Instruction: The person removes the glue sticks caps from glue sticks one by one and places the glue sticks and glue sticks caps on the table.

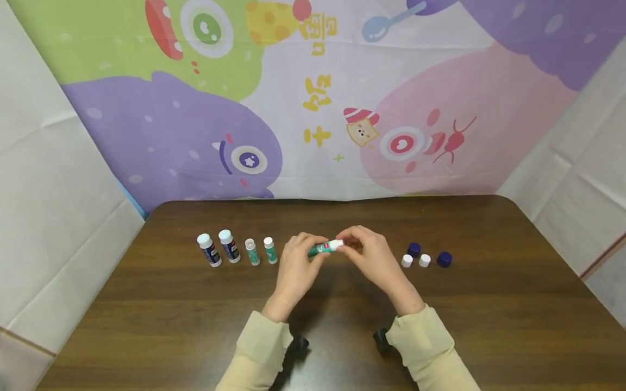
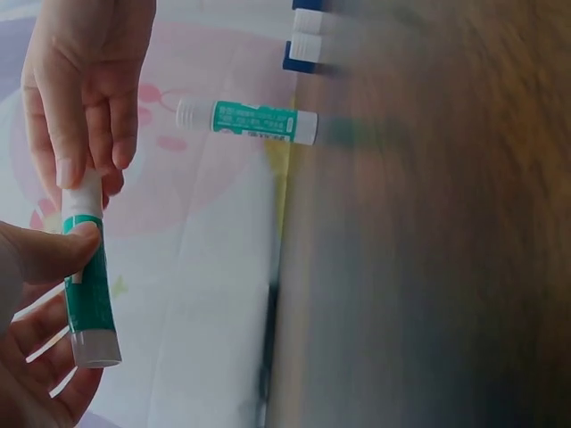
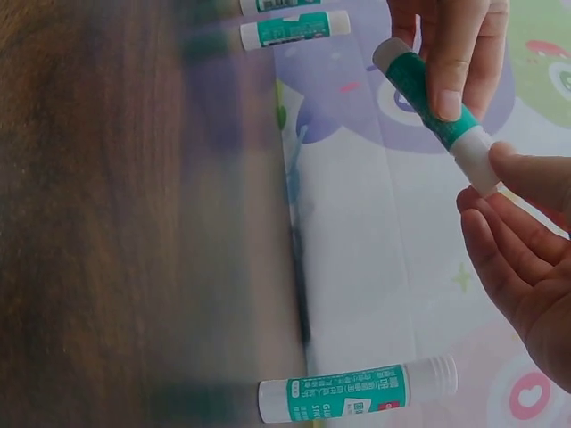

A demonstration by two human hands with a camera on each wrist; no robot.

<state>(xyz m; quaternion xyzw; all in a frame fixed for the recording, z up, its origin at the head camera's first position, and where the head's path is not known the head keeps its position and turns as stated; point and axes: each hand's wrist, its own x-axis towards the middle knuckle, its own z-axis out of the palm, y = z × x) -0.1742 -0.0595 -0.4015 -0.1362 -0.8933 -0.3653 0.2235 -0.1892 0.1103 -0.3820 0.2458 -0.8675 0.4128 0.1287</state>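
A green-and-white glue stick (image 1: 320, 248) is held over the table between both hands. My left hand (image 1: 296, 266) grips its green body, the thumb lying along the label in the left wrist view. At the other end my right hand (image 1: 374, 258) pinches the white end (image 3: 477, 160) between thumb and fingertips. Another green glue stick (image 3: 348, 392) stands upright on the table near the right hand; in the head view it is hidden. To the left stand two small green glue sticks (image 1: 251, 252) with white tops.
Two larger navy glue sticks (image 1: 230, 248) with white tops stand at the far left of the row. Right of my hands lie two white caps (image 1: 424, 260) and two navy caps (image 1: 444, 259). A patterned cloth (image 1: 303, 163) hangs behind the brown table (image 1: 489, 326).
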